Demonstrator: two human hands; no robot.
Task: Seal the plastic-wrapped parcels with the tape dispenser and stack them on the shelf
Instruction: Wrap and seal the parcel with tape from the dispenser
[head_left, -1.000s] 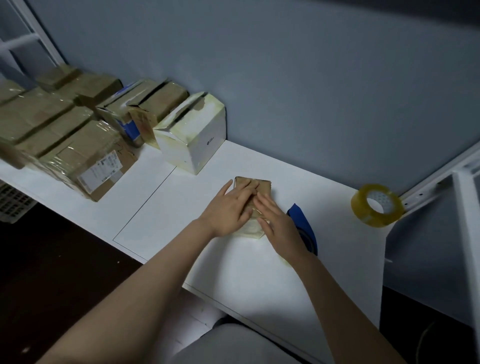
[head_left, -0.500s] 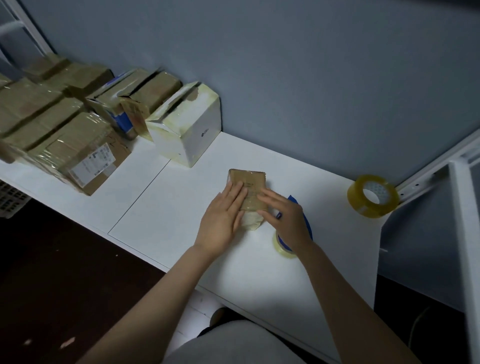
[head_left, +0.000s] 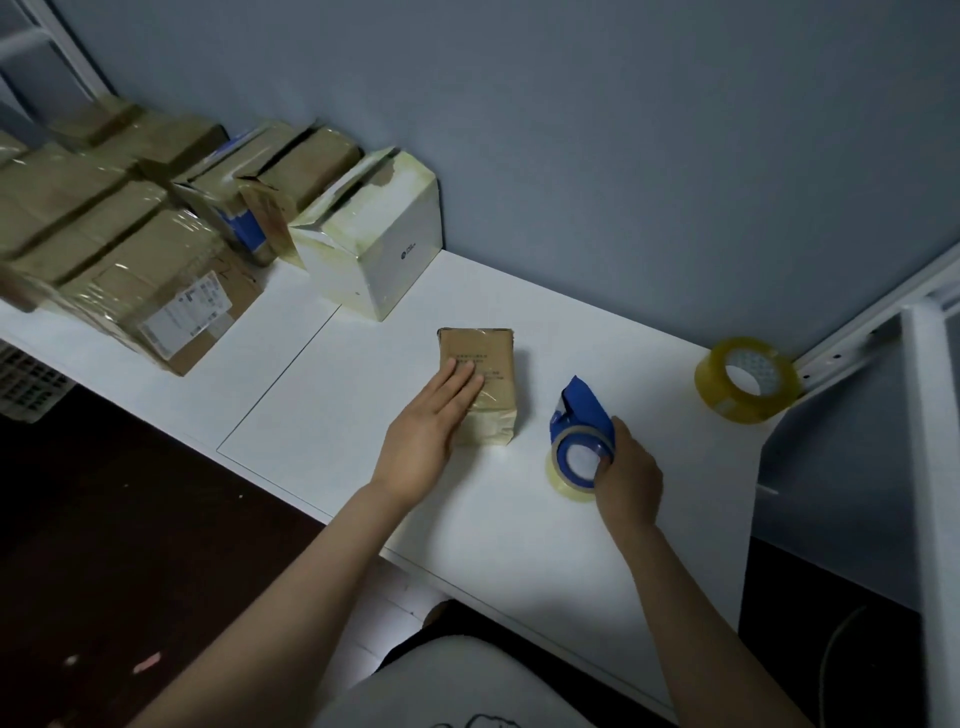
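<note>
While pressing the parcel (head_left: 488, 348) flat onto the worktop (head_left: 519, 519) with the straight fingers of the left hand (head_left: 431, 421), has taken the right hand (head_left: 628, 478) off the wrapping and curled it round the blue tape dispenser (head_left: 582, 415), just to the parcel's right. Half a second back, was only reaching for it; a second back, had both hands side by side on the parcel, smoothing the plastic. Now keeps the hands apart, one on each thing. Holds the dispenser low, roll toward the camera and blue blade end pointing away; cannot tell whether lifted clear of the worktop.

Points to an end of smoothing and a start of taping, judging by the grip. Shows no fresh strip across the brown top, though hard to tell under the glossy film. Next, probably: bring the blade end to one edge of the parcel and pull across, steadying with the left hand. Risks catching the left fingers, lying over the middle of the top face.

Not yet stacked: sits near the middle of the worktop, apart from the white box (head_left: 384, 260) and the wrapped parcels (head_left: 130, 260) lined up along the wall to the left. Leaves the spare tape roll (head_left: 745, 379) lying far right.
</note>
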